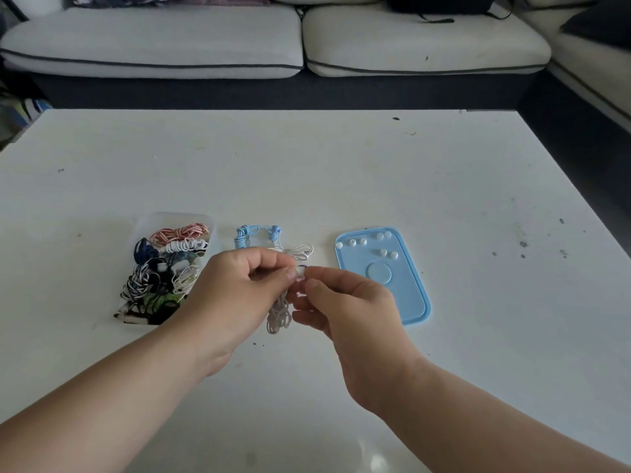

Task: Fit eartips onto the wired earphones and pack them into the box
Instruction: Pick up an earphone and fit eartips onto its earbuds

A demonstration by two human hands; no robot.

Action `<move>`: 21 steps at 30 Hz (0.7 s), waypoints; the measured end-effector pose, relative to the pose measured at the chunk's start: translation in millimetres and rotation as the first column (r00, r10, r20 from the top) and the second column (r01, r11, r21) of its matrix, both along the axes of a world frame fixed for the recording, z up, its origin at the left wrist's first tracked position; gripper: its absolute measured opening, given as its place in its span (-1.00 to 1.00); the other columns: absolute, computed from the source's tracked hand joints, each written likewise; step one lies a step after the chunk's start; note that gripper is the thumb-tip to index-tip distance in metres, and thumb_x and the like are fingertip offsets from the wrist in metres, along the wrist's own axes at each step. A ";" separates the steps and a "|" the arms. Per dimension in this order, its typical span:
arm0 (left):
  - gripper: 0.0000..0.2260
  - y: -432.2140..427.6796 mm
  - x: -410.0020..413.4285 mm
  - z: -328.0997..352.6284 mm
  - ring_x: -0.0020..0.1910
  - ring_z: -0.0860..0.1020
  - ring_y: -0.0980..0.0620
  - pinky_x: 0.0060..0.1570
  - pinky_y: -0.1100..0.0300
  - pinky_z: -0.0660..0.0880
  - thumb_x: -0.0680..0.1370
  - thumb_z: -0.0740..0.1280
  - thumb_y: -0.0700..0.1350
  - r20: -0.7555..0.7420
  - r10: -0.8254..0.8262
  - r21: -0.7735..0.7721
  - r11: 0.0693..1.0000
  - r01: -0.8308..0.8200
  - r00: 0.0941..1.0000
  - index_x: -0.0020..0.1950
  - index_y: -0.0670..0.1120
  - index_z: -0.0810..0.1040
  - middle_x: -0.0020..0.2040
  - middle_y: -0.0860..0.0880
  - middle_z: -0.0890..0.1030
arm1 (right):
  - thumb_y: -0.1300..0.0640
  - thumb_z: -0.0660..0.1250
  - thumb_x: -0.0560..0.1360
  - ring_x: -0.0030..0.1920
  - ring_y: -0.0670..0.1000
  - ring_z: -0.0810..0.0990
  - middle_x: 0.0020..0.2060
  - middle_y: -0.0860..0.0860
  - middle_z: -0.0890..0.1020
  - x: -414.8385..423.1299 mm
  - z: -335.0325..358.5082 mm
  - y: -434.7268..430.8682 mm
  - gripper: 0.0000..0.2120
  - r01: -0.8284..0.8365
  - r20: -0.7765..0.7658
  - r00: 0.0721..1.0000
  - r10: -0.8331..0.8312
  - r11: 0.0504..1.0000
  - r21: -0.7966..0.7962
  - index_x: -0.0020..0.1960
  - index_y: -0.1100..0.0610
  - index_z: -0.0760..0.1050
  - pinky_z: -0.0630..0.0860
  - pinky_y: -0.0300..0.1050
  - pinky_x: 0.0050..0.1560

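Note:
My left hand [244, 288] pinches the earbud end of a white wired earphone [279, 314], whose coiled cable hangs below between both hands. My right hand [345, 303] pinches a small white eartip [300, 270] against that earbud. A light blue earphone [254, 234] lies coiled on the table just behind my hands. To the left stands a clear plastic box [170, 268] holding several coiled earphones in pink, white, navy, striped and green. On the right lies a light blue lid [409, 295] with several loose white eartips [362, 241] scattered on its far half.
Everything rests on a white table [307, 172] with a few dark specks. A white cushioned sofa [273, 39] runs along the far side, past the table's back edge.

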State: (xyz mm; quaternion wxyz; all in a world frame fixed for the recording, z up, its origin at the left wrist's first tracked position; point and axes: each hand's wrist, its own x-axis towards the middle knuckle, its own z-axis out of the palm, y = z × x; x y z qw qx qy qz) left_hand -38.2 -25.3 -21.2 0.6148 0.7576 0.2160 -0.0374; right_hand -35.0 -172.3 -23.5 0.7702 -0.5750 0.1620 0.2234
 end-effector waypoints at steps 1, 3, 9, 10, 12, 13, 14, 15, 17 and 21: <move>-0.93 -0.6 -0.1 -0.7 -0.17 0.69 0.09 -0.02 0.15 0.57 0.55 0.49 -0.18 -0.007 -0.004 0.008 1.000 0.005 1.000 -0.06 -0.02 0.74 -0.17 -0.01 0.76 | 0.34 0.36 0.57 -0.21 0.03 0.69 -0.13 0.23 0.74 -0.1 0.1 -0.8 -0.86 0.000 -0.011 1.000 0.000 1.000 0.007 0.02 0.24 0.69 0.68 -0.06 0.00; -0.92 -1.5 -0.1 -1.1 -0.14 0.70 0.05 0.01 0.13 0.59 0.55 0.48 -0.18 -0.021 -0.015 0.019 1.000 0.015 1.000 -0.06 -0.01 0.74 -0.17 -0.01 0.76 | 0.34 0.39 0.55 -0.24 0.03 0.68 -0.16 0.23 0.74 0.0 0.2 -2.4 -0.89 0.005 -0.029 1.000 -0.005 1.000 0.008 0.00 0.25 0.69 0.69 -0.06 -0.01; -0.89 -3.8 1.5 -3.1 -0.01 0.72 -0.12 0.20 -0.10 0.62 0.58 0.46 -0.18 -0.077 -0.063 0.015 0.998 0.064 0.995 -0.05 0.01 0.75 -0.14 -0.02 0.77 | 0.27 0.41 0.55 -0.22 0.06 0.65 -0.11 0.25 0.74 1.2 -6.0 -8.4 -0.91 -0.040 -0.058 0.998 0.036 0.997 -0.070 -0.06 0.24 0.70 0.69 -0.02 -0.01; -0.89 -4.0 1.1 -2.8 -0.01 0.72 -0.09 0.22 -0.10 0.61 0.59 0.46 -0.17 -0.083 -0.071 0.013 0.997 0.072 0.994 -0.04 0.02 0.75 -0.13 -0.01 0.77 | 0.25 0.42 0.54 -0.22 0.07 0.65 -0.11 0.26 0.74 1.4 -6.8 -9.5 -0.91 -0.045 -0.063 0.997 0.041 0.996 -0.072 -0.06 0.25 0.69 0.69 -0.02 -0.01; -0.88 -5.0 0.5 -1.5 0.01 0.73 -0.08 0.25 -0.10 0.60 0.59 0.45 -0.17 -0.090 -0.088 -0.006 0.996 0.088 0.992 -0.05 0.01 0.76 -0.11 -0.01 0.77 | 0.23 0.43 0.54 -0.22 0.07 0.65 -0.11 0.26 0.74 2.8 -6.7 -12.1 -0.89 -0.047 -0.065 0.997 0.042 0.997 -0.068 -0.04 0.27 0.68 0.68 -0.05 -0.04; -0.88 -5.4 1.0 -1.0 0.03 0.73 -0.09 0.26 -0.12 0.59 0.59 0.45 -0.18 -0.092 -0.091 -0.016 0.996 0.090 0.992 -0.05 0.01 0.76 -0.11 -0.02 0.77 | 0.23 0.43 0.54 -0.22 0.07 0.65 -0.11 0.27 0.73 4.0 -6.4 -13.4 -0.88 -0.046 -0.064 0.997 0.041 0.997 -0.065 -0.04 0.29 0.68 0.68 -0.06 -0.05; -0.89 -5.8 1.2 -0.4 0.04 0.73 -0.10 0.27 -0.13 0.58 0.58 0.46 -0.18 -0.091 -0.094 -0.026 0.995 0.092 0.991 -0.06 0.00 0.76 -0.10 -0.03 0.77 | 0.23 0.43 0.54 -0.22 0.08 0.65 -0.11 0.27 0.73 5.0 -6.1 -14.8 -0.87 -0.046 -0.064 0.997 0.042 0.997 -0.063 -0.03 0.31 0.67 0.68 -0.05 -0.06; -0.89 -6.5 1.6 0.2 0.04 0.73 -0.11 0.28 -0.14 0.58 0.58 0.47 -0.18 -0.090 -0.096 -0.035 0.995 0.093 0.991 -0.07 0.00 0.76 -0.09 -0.04 0.77 | 0.24 0.43 0.54 -0.22 0.08 0.65 -0.12 0.28 0.73 5.9 -5.7 -16.2 -0.87 -0.049 -0.064 0.997 0.045 0.997 -0.060 -0.03 0.32 0.66 0.68 -0.03 -0.05; -0.88 -8.2 1.6 2.1 0.06 0.72 -0.13 0.28 -0.14 0.58 0.57 0.47 -0.18 -0.085 -0.105 -0.054 0.993 0.101 0.991 -0.08 0.01 0.77 -0.08 -0.06 0.77 | 0.26 0.43 0.53 -0.21 0.09 0.65 -0.13 0.27 0.73 7.0 -4.8 -18.1 -0.87 -0.060 -0.065 0.996 0.056 0.997 -0.055 -0.02 0.35 0.65 0.69 0.01 -0.02; -0.90 -9.5 1.2 2.3 0.05 0.72 -0.14 0.26 -0.13 0.59 0.57 0.48 -0.20 -0.098 -0.118 -0.066 0.992 0.112 0.988 -0.06 -0.03 0.76 -0.08 -0.08 0.77 | 0.29 0.43 0.53 -0.20 0.11 0.65 -0.15 0.27 0.73 7.3 -4.6 -21.8 -0.86 -0.069 -0.076 0.995 0.067 0.997 -0.029 0.03 0.37 0.61 0.68 -0.03 -0.08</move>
